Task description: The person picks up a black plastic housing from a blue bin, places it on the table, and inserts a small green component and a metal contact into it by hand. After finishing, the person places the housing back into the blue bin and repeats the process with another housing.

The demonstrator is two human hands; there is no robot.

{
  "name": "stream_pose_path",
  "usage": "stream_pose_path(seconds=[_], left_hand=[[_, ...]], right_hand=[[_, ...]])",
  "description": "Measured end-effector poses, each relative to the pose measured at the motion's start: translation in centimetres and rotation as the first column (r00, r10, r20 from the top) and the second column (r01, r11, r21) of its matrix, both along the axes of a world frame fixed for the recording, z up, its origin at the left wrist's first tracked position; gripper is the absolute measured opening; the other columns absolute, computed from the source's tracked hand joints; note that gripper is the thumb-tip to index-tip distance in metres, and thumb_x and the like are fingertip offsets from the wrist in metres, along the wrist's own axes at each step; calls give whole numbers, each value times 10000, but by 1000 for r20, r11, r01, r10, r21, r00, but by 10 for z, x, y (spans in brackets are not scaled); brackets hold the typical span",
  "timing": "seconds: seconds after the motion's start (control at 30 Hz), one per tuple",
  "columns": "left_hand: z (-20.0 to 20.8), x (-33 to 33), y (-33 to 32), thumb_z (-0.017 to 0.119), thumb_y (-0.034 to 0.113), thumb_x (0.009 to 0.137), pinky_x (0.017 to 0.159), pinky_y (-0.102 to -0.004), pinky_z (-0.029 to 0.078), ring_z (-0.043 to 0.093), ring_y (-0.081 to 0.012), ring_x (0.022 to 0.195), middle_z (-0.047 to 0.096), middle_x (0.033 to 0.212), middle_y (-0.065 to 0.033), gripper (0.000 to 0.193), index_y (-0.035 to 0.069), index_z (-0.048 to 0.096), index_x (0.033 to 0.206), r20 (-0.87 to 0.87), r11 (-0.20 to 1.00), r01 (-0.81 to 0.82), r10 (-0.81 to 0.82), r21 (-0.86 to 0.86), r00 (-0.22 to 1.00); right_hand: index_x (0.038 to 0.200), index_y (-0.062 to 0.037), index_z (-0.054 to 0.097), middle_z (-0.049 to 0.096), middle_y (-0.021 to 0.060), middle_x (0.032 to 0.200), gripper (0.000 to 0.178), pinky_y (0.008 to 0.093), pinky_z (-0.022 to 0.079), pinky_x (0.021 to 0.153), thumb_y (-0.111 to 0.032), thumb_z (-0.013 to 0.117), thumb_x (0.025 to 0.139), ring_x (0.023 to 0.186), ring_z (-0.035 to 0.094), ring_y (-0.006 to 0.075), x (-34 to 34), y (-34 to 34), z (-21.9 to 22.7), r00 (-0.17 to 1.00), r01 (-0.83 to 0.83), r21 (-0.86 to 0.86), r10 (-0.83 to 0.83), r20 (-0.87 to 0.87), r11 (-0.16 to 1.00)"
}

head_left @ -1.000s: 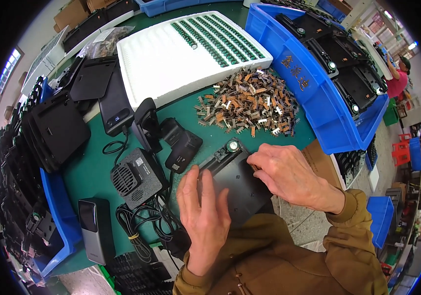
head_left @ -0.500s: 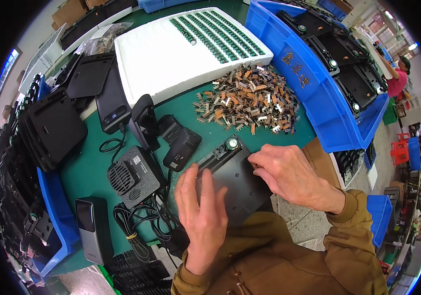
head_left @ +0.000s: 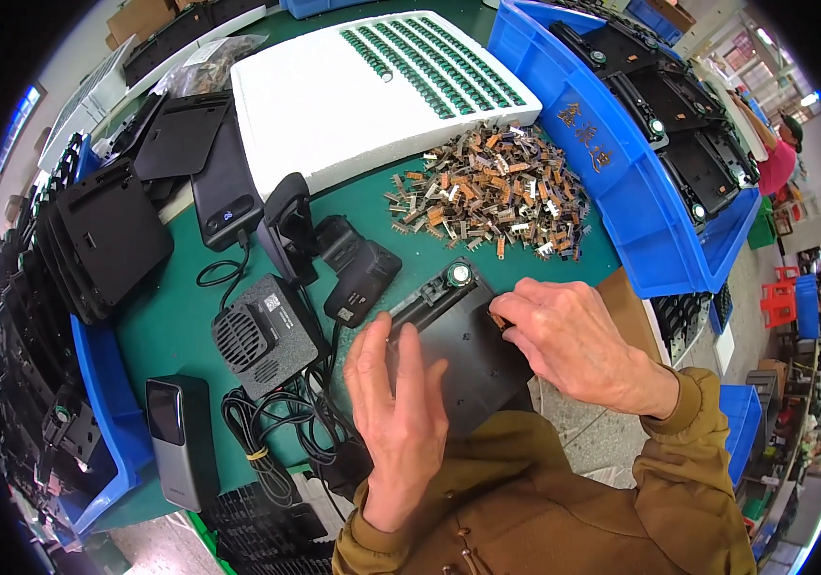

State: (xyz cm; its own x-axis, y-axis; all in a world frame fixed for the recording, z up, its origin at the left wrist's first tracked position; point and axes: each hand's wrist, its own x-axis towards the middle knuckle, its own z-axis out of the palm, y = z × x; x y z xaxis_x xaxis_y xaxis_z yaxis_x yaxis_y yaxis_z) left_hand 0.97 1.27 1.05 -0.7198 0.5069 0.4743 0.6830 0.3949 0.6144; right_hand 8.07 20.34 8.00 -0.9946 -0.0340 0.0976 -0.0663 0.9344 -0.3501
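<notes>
Hands [head_left: 573, 335] barely shifted, black panel [head_left: 473, 369] between

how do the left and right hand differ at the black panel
The left hand has its fingers extended, while the right hand has them curled. The left hand lies open on the left side of the black panel; the right hand, at its right edge, pinches a small orange-brown part. Both are bare, with brown sleeves.

Green tabletop [head_left: 358, 203] — white foam tray [head_left: 305, 115], heap of small parts [head_left: 501, 192], vented box [head_left: 286, 331], coiled black cable [head_left: 267, 473]
</notes>
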Motion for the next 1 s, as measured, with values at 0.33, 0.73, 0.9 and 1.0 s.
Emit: stream_pose_path(seconds=[0.33,0.73,0.9,1.0], left_hand=[[-1,0,0,758,44,836,986,-453,475,568,-402,1179,567,1342,-220,436,-22,628,1247,-33,1000,-25,25,-8,999],[-3,2,2,751,64,861,992,-460,472,567,-412,1189,565,1350,-232,447,-24,615,1277,-59,999,-54,54,-6,997],[-1,3,1,744,20,840,981,-482,483,558,-439,1189,544,1350,-264,445,-63,608,1255,-67,998,-54,53,-15,996],[0,2,2,739,-25,817,967,-503,495,552,-463,1185,526,1350,-294,441,-96,606,1231,-85,999,-40,38,-25,996]], right_hand=[[947,-42,665,623,119,822,129,458,491,605,-64,710,828,713,625,369,5,5,-15,986,141,-172,-154,-61,975],[1022,-16,617,659,151,791,199,422,478,582,-122,702,876,682,639,370,18,5,-6,930,365,-321,-329,164,874],[1141,-14,549,690,145,789,319,373,491,580,-126,713,891,683,686,271,31,3,0,797,578,-435,-365,480,690],[1186,-20,526,702,111,822,362,321,530,613,-83,724,889,721,700,189,45,-5,-22,772,635,-658,-345,534,405]])
